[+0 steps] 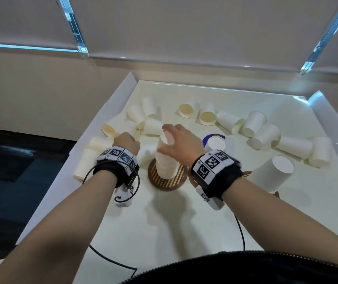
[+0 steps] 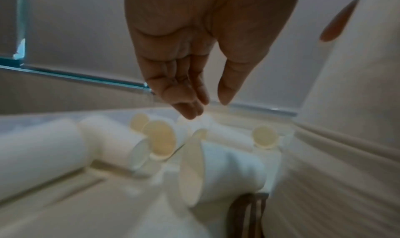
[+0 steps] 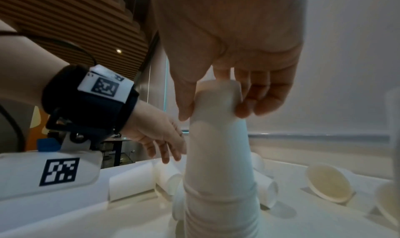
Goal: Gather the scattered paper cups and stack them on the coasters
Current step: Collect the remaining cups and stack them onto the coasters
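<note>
A tall stack of upturned white paper cups (image 1: pixel 167 162) stands on a brown striped coaster (image 1: pixel 159 181) near the tray's middle. My right hand (image 1: pixel 164 139) pinches the top cup (image 3: pixel 218 94) of that stack between thumb and fingers. To the left of the stack, my left hand (image 1: pixel 126 142) hovers with straight fingers (image 2: pixel 190 111) and holds nothing. Below it, several loose cups lie on their sides, the nearest one (image 2: pixel 227 169) with its mouth facing left. More scattered cups (image 1: pixel 231 120) lie along the back of the tray.
A single upturned cup (image 1: pixel 216 143) sits on a blue-rimmed coaster (image 1: pixel 207 138) right of the stack. Another upturned cup (image 1: pixel 272 175) stands on a brown coaster (image 1: pixel 245 174) at the right. The white tray (image 1: pixel 123 222) has raised side walls.
</note>
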